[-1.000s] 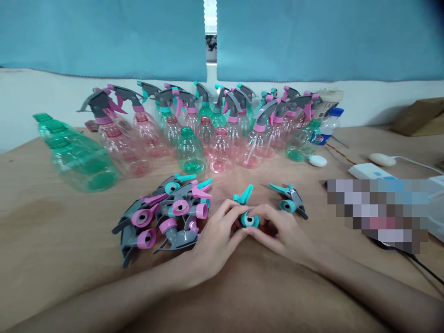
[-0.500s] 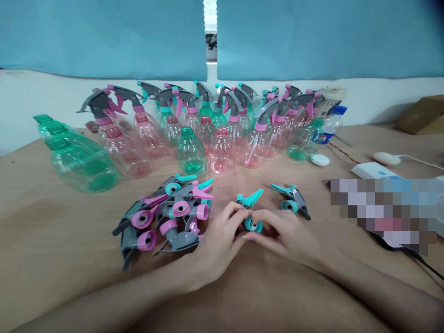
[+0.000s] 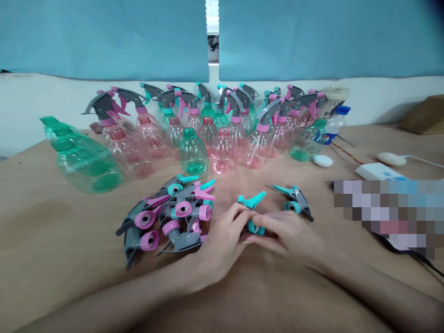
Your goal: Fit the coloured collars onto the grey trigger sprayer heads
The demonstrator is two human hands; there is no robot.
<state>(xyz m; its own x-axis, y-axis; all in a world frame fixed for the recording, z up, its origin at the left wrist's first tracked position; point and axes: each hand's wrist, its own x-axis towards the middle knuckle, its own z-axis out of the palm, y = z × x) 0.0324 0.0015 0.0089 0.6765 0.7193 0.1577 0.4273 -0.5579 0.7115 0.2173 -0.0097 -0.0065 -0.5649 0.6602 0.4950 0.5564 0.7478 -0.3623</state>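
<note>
Both hands meet around one grey spray trigger head with a teal lever point(image 3: 255, 200) and a teal collar, whose opening faces me. My left hand point(image 3: 227, 236) is closed on its left side, and the fingers cover most of the grey body. From the right, my right hand point(image 3: 286, 233) pinches at the teal collar point(image 3: 257, 228). Left of my left hand lies a pile of trigger heads point(image 3: 182, 210) with pink and teal collars. A single teal trigger head point(image 3: 294, 203) rests just beyond my right hand.
Behind the hands stand several pink and green spray bottles, some capped with triggers, others open, such as a green bottle point(image 3: 194, 155) and a pink bottle point(image 3: 223, 155). Green bottles point(image 3: 83, 162) stand at left. A Pepsi bottle point(image 3: 336, 122), white disc point(image 3: 323, 161) and power strip point(image 3: 379, 171) are at right.
The whole view has shifted slightly, so things sit a little further right. My right fingers now cover more of the teal collar. Both hands stay on the same trigger head.
</note>
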